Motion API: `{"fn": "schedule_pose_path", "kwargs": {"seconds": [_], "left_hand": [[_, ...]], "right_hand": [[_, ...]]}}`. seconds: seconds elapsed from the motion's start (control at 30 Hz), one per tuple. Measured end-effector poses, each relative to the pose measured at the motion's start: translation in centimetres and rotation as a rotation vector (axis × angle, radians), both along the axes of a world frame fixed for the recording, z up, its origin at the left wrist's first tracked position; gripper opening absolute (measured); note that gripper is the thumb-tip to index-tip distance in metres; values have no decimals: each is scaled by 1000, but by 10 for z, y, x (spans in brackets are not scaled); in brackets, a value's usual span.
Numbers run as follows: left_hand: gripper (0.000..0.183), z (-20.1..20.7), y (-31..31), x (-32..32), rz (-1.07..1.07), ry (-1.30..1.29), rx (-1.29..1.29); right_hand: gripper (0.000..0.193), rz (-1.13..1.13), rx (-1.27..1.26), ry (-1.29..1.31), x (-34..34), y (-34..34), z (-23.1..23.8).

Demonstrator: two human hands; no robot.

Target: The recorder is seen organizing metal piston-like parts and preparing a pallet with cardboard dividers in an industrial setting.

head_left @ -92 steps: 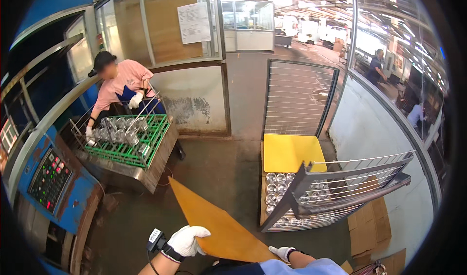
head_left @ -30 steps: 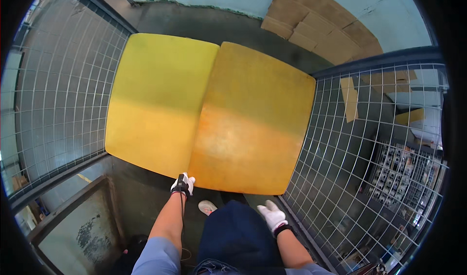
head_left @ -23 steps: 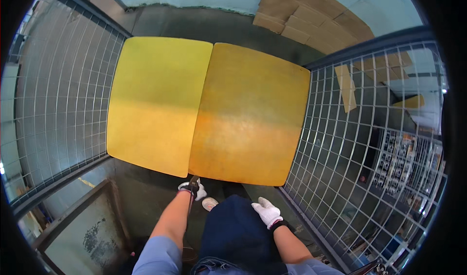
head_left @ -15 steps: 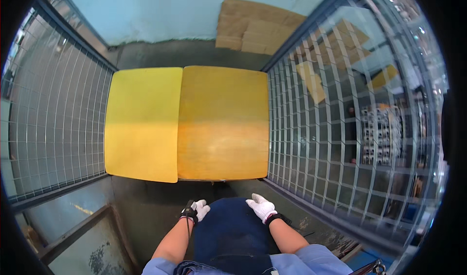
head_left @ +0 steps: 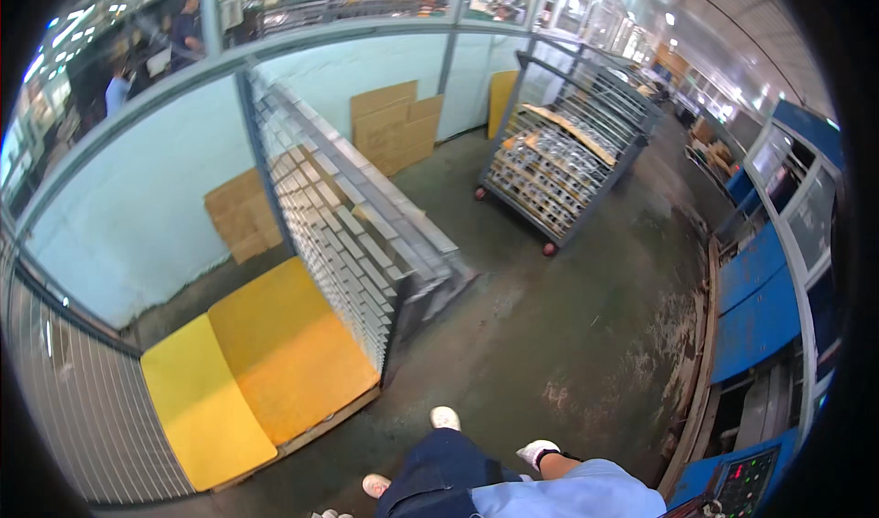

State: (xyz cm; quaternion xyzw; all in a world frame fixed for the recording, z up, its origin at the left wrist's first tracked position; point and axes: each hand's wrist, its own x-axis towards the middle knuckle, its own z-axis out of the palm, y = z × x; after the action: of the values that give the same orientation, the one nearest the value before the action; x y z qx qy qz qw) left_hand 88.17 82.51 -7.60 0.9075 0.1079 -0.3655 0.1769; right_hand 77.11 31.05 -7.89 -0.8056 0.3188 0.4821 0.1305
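Observation:
My right hand (head_left: 538, 453), in a white glove with a dark band at the wrist, hangs over the floor beside my dark trousers. It holds nothing, and its fingers look loosely stretched out. At the lower edge only a bit of white glove on my left hand (head_left: 331, 514) shows; its fingers are mostly cut off. To the left is a low cart with mesh sides (head_left: 334, 261). A yellow sheet (head_left: 203, 399) and an orange-yellow sheet (head_left: 288, 358) lie side by side on its deck. Neither hand touches the cart.
A wheeled rack (head_left: 558, 165) loaded with layers of small parts stands ahead on the wet-looking floor. Brown cardboard sheets (head_left: 394, 129) lean against the pale blue wall. A blue machine (head_left: 755, 289) runs along the right, with a control panel (head_left: 740, 481) near me. Two people stand far left.
My view has swung right and up, away from the cart, which now sits at lower left. The rack and blue machine have come into view. My left hand has dropped to the lower edge.

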Motion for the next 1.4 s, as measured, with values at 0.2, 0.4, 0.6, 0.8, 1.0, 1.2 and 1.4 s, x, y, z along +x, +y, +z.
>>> {"fn": "schedule_pose_path", "kwargs": {"seconds": [0.2, 0.4, 0.6, 0.8, 1.0, 1.2, 1.4], "left_hand": [[55, 23, -168, 59, -281, 6, -169], [63, 52, -391, 133, -558, 45, -176], [60, 82, -554, 199, -638, -30, -206], [75, 66, -594, 279, -530, 17, -125], [66, 63, -636, 389, -283, -47, -89], [66, 73, -695, 515, -272, -126, -176], [65, 67, -738, 607, -224, -146, -225]], "right_hand": [[73, -491, 65, -220, 45, -76, 31], [66, -717, 203, -612, 48, -213, -8], [65, -1222, 225, -684, 52, -358, 7], [62, -1304, 302, -792, 135, -416, 3], [43, -1282, 248, -740, 235, -476, 5], [64, -1273, 185, -513, 291, -561, -3], [64, -1142, 219, -418, 406, -590, 8]]}}
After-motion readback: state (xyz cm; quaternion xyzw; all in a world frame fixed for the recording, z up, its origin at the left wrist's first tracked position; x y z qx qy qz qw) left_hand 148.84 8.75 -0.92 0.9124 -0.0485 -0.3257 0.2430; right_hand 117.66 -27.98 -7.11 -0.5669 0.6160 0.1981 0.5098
